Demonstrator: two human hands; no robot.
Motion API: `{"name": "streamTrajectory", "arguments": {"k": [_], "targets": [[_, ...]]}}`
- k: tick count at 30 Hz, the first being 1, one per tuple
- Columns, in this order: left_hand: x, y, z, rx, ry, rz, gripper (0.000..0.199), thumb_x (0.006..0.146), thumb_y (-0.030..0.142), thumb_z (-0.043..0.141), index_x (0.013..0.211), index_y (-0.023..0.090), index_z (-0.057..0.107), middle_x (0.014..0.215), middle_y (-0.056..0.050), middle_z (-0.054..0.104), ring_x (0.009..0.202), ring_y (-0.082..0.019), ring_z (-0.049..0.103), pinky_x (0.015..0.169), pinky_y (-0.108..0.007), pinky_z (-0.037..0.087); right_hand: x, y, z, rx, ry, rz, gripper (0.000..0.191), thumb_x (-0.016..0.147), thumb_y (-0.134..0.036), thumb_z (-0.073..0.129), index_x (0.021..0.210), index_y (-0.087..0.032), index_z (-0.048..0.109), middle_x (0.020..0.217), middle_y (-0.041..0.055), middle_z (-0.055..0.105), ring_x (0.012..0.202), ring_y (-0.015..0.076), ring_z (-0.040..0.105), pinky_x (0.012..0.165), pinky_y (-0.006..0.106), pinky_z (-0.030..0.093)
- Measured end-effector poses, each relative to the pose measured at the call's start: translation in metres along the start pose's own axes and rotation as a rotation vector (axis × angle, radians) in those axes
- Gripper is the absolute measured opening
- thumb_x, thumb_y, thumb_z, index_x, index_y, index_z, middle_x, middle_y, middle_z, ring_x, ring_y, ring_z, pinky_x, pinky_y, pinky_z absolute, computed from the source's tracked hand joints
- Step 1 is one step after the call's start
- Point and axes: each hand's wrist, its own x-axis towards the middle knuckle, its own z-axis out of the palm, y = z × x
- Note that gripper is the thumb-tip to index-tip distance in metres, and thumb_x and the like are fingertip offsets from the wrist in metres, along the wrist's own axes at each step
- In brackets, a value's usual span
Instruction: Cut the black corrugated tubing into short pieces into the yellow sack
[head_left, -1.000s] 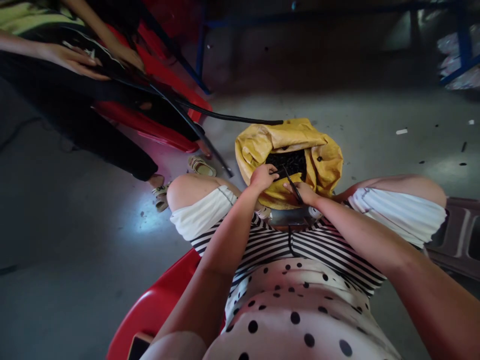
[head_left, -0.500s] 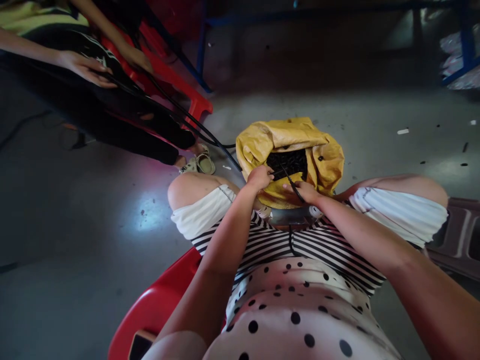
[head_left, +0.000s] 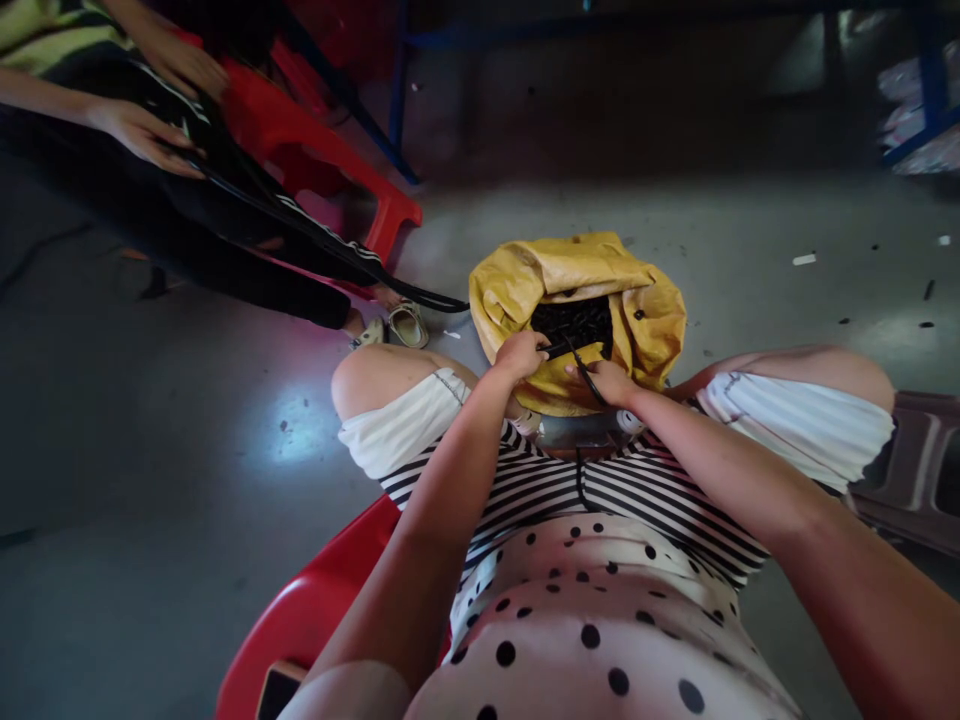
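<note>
In front of me stands a yellow woven sack point(head_left: 577, 262) with its rim rolled down, filled with short black pieces point(head_left: 574, 322). My left hand point(head_left: 519, 357) is closed over the sack's near left rim, pinching a thin black strip point(head_left: 556, 349) that pokes out to the right. My right hand point(head_left: 609, 382) is closed around a dark slim tool that looks like scissors point(head_left: 587, 374). Its narrow tip points up and left over the opening, close to the strip's end. Whether the blades touch the strip is too small to tell.
To the left a co-worker's hand point(head_left: 150, 135) holds long black tubing point(head_left: 330, 240) that runs to the sack's left side. A red stool point(head_left: 315, 140) stands behind that person. A dark phone-like object point(head_left: 281, 692) lies on my red seat point(head_left: 315, 590). Scraps dot the floor.
The co-worker's far hand has moved up and left, and the long black tubing now hangs lower, nearer the person's leg. My hands stay almost in place, the scissors shifted slightly.
</note>
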Motion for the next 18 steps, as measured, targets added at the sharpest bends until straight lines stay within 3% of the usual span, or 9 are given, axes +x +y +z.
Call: {"name": "streamTrajectory", "arguments": {"k": [6,10,13,18], "targets": [[-0.003,0.003,-0.001,-0.115,-0.051,-0.095,0.027,0.094,0.020,0.066,0.118,0.019,0.076,0.094,-0.006,0.079,0.072,-0.018,0.072,0.078,-0.029,0.055,-0.004,-0.008,-0.004,-0.172,0.024,0.045,0.071,0.099,-0.075,0.049,0.095,-0.012,0.081,0.091,0.0167,0.078,0.084,0.0262,0.073,0.064,0.029,0.039],[-0.002,0.000,-0.001,-0.244,-0.049,-0.132,0.027,0.094,0.019,0.065,0.121,0.020,0.069,0.094,-0.002,0.077,0.054,-0.012,0.065,0.065,-0.025,0.053,-0.005,-0.007,-0.005,-0.217,0.046,0.055,0.065,0.098,-0.072,0.055,0.099,-0.012,0.081,0.093,0.0175,0.079,0.085,0.0260,0.073,0.062,0.029,0.038],[0.000,-0.004,0.001,-0.254,-0.033,-0.132,0.022,0.093,0.020,0.067,0.115,0.021,0.070,0.096,-0.003,0.077,0.059,-0.012,0.067,0.065,-0.026,0.053,-0.005,-0.006,-0.004,-0.219,0.058,0.056,0.063,0.097,-0.071,0.056,0.098,-0.013,0.081,0.091,0.0169,0.079,0.086,0.0261,0.073,0.063,0.029,0.039],[0.006,-0.009,0.001,-0.138,0.076,-0.056,0.020,0.087,0.019,0.074,0.106,0.023,0.076,0.109,-0.006,0.078,0.097,-0.020,0.072,0.088,-0.030,0.054,-0.004,0.000,-0.005,-0.171,0.055,0.066,0.054,0.097,-0.065,0.060,0.097,-0.015,0.079,0.094,0.0158,0.079,0.088,0.0265,0.074,0.065,0.028,0.042]]}}
